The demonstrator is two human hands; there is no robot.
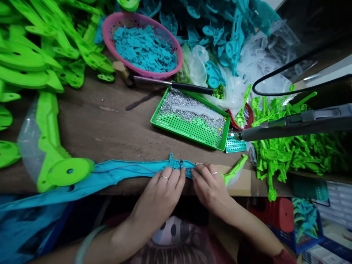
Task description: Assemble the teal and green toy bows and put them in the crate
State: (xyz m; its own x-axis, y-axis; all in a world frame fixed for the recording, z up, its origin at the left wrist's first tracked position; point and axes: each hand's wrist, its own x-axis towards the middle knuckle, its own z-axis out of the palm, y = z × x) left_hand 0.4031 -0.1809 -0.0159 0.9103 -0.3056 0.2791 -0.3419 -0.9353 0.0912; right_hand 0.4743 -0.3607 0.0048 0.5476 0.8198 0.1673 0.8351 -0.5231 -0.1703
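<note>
A long blue plastic shell [121,171] lies along the table's front edge, with a thin purple wire running inside it. My left hand [167,183] is closed on the shell's near side, fingertips over its edge. Just to the right, my right hand [210,185] has its fingers curled onto the same shell near its right end. Between and above my fingertips sits a small dark component [181,162] in the shell. A green plastic part with a round disc [68,171] overlaps the shell's left portion. Beyond my right hand, another green piece [235,169] sticks out.
A green tray of small screws [189,137] stands behind my hands. Further back are a pink basket [177,51] of blue pieces and a black-handled hammer [192,88]. A grey power screwdriver [297,123] hangs at right. Green parts [27,55] pile up left.
</note>
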